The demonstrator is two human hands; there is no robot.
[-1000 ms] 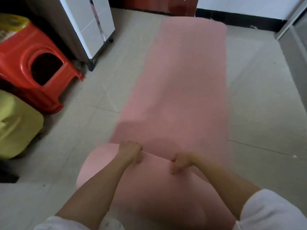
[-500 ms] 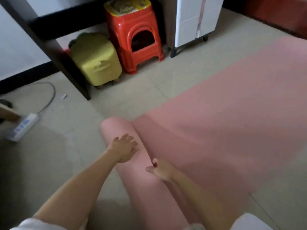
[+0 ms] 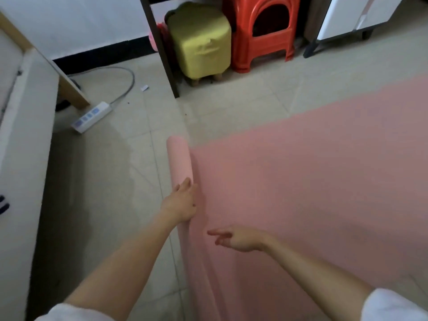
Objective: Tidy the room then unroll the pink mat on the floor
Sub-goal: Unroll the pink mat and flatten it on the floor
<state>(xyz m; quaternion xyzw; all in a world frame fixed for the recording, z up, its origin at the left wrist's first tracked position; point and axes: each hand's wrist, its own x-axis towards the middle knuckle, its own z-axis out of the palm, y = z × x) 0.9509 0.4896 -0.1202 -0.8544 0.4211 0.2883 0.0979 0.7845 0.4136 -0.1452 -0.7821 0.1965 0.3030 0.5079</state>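
Observation:
The pink mat (image 3: 312, 172) lies spread flat over the tiled floor, running from the middle to the right edge of the head view. Its left end is still a thin roll (image 3: 179, 158) lying on the floor. My left hand (image 3: 181, 201) rests flat on top of that roll, fingers together and pointing away from me. My right hand (image 3: 234, 238) hovers just above the flat part of the mat, near the roll, fingers loosely apart, holding nothing.
A yellow stool (image 3: 201, 42) and a red plastic stool (image 3: 261, 33) stand at the back by a dark post (image 3: 162, 47). A white cabinet (image 3: 352, 15) is at the top right. A power strip (image 3: 91, 115) with its cable lies left. A white bed edge (image 3: 25, 140) fills the left side.
The roll has become much thinner as more mat came to lie flat. The view swung left. My right hand lifted off the roll and its fingers opened.

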